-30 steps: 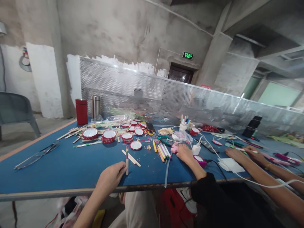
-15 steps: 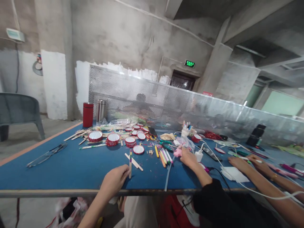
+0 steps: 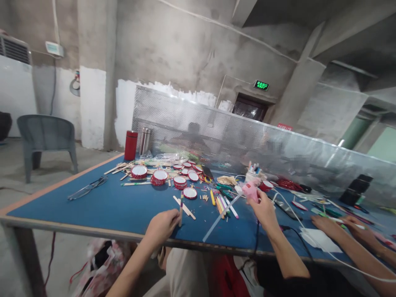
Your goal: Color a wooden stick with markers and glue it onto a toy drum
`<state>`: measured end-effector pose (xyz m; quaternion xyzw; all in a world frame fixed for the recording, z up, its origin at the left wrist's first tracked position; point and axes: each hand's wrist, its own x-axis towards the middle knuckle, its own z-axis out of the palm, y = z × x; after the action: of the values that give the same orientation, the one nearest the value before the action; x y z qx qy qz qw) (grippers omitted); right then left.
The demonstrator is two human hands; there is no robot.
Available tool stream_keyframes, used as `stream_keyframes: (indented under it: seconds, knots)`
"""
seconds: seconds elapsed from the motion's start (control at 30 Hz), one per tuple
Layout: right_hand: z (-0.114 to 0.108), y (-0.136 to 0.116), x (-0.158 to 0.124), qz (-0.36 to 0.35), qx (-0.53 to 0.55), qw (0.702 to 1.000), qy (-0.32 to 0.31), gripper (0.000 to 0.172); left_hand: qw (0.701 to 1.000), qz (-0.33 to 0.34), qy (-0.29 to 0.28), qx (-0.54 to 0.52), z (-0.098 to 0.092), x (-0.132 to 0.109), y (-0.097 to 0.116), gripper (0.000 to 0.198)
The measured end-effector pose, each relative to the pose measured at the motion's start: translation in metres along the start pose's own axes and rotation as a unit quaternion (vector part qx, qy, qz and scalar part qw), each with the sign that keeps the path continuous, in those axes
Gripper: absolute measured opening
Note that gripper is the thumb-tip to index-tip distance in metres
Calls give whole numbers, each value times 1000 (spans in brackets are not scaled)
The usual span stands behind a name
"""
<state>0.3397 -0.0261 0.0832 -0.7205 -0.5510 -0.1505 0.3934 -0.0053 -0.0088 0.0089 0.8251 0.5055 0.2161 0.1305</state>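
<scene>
My left hand [image 3: 165, 224] is closed on a wooden craft stick [image 3: 181, 209], held upright near the table's front edge; its upper part carries coloured bands. In my right hand [image 3: 262, 206] is a pink hot glue gun [image 3: 250, 190], lifted off the table. A long translucent glue stick [image 3: 220, 220] juts from its back toward the front left. Just beyond my left hand, two plain craft sticks [image 3: 185, 207] lie crossed. Behind them rests a small round drum-like piece [image 3: 189, 193] with a white top and red rim.
Markers [image 3: 229, 206] lie between my hands. More red-rimmed discs [image 3: 160, 177] and wooden sticks are heaped behind. Clear goggles-like plastic [image 3: 87, 188] lies at left, a red flask [image 3: 131, 145] at the back. At right a co-worker's hands [image 3: 328, 226] work near white tissue [image 3: 320, 239].
My right hand has picked the glue gun up off the table and raised it. My left hand still holds the banded stick. The view has swung left.
</scene>
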Motion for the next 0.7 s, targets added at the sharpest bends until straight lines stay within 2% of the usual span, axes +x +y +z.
stream_keyframes:
  seconds: [0.07,0.1,0.17,0.23,0.3,0.37,0.43,0.57,0.63,0.7]
  knots:
    - [6,-6,-15,66,153,986,-17,37,1000,5,4,0,0,0,0,23]
    - [10,-10,-23,113,252,961,-19,40,1000,8,4,-1,0,0,1,22]
    - [17,-20,-39,146,342,928,-13,42,1000,11,5,-2,0,0,1,22]
    - [23,-33,-54,194,488,851,5,42,1000,8,5,-1,0,0,2,21]
    - [24,-49,-69,224,580,783,-4,40,1000,2,6,-2,0,0,3,21]
    - [24,-67,-85,243,621,744,-31,36,1000,-5,5,-2,0,0,4,20]
    - [25,-83,-104,239,642,724,-79,35,1000,-12,2,1,1,0,6,21]
    - [37,-111,-143,224,637,719,-163,35,1000,-12,9,9,2,-2,6,24]
    - [47,-122,-159,195,618,736,-197,35,1000,-4,13,6,2,-3,6,27]
    - [58,-131,-171,192,598,756,-183,39,1000,1,16,4,2,-4,6,28]
